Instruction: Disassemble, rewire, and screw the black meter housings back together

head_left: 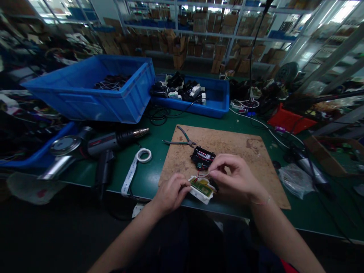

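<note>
My left hand [174, 190] is closed on the left edge of a white plastic housing [205, 198] with a green circuit board [201, 187] inside. Just above the board, my right hand [231, 172] pinches a thin wire [203, 175]. Red wires run from the board up to a black plastic casing [202, 156], which lies on the brown board [236, 142] and has a metallic cylinder-like part in it. Behind the casing rest open cutting pliers [184, 139] with dark green handles. The right hand hides part of the casing and the housing's right side.
At left lie a heat gun [105, 146] and a roll of white tape [143, 155]. A large blue bin [93, 102] and a shallow blue tray [218, 102] of black and white parts stand behind. To the right are a plastic bag [295, 180] and a cardboard box [338, 159].
</note>
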Motion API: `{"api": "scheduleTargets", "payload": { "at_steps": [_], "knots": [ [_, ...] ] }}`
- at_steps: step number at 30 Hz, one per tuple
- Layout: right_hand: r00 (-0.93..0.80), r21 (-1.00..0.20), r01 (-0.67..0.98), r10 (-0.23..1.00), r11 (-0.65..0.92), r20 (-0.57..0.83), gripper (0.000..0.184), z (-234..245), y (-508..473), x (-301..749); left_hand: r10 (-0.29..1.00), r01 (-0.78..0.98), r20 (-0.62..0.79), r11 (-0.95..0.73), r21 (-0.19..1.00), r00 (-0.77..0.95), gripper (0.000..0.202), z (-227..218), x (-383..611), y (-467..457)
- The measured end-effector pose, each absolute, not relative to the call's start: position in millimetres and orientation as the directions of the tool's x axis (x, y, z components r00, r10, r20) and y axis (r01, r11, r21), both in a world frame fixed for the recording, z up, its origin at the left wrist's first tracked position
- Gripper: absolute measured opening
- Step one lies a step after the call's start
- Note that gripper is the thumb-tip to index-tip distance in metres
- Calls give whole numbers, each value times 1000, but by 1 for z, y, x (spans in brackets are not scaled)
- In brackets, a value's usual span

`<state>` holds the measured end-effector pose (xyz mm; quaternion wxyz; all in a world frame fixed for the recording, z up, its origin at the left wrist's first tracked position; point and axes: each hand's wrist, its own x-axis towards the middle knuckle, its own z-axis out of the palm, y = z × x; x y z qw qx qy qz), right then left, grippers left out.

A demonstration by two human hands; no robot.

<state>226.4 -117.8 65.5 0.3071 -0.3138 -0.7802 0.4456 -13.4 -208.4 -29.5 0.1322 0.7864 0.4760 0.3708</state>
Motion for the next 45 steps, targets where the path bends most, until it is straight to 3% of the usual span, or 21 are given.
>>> {"api": "scheduleTargets", "payload": {
  "at_steps": [3,6,13,17,19,23,26,28,31,33,38,45],
  "knots": [
    [-522,-928,168,829,332,202,23,55,-115,241,845,651,467,-512,561,262,11,-29,-13,-209],
    [-469,-918,233,864,320,182,21,49,-111,237,831,660,474,-533,530,290,12,-31,-13,-209],
    [-253,-906,358,957,226,139,28,31,-89,202,722,717,525,-643,271,449,15,-37,-8,-212],
    [-158,-923,351,982,157,107,30,13,-86,208,729,766,508,-614,190,458,13,-40,-6,-221],
    [-154,-911,361,976,200,154,30,8,-92,210,747,796,508,-579,178,430,12,-42,0,-225],
    [-203,-775,492,918,395,340,24,9,-94,210,788,807,462,-547,224,407,18,-38,19,-223],
    [-282,-710,526,884,468,374,22,10,-76,211,803,766,392,-572,295,449,29,-19,24,-209],
    [-329,-719,498,873,485,360,20,7,-61,215,824,748,387,-551,371,415,28,0,20,-192],
    [-356,-764,430,868,481,346,20,0,-50,219,883,771,433,-401,495,182,20,26,10,-156],
    [-317,-801,386,881,457,351,21,-5,-53,221,900,788,423,-333,517,104,18,35,4,-130],
    [-277,-841,321,893,434,355,20,-6,-65,226,871,678,440,-460,573,219,19,20,8,-96],
    [-331,-908,246,910,338,249,20,3,-72,227,834,600,494,-531,598,245,9,5,14,-102]
  ]
}}
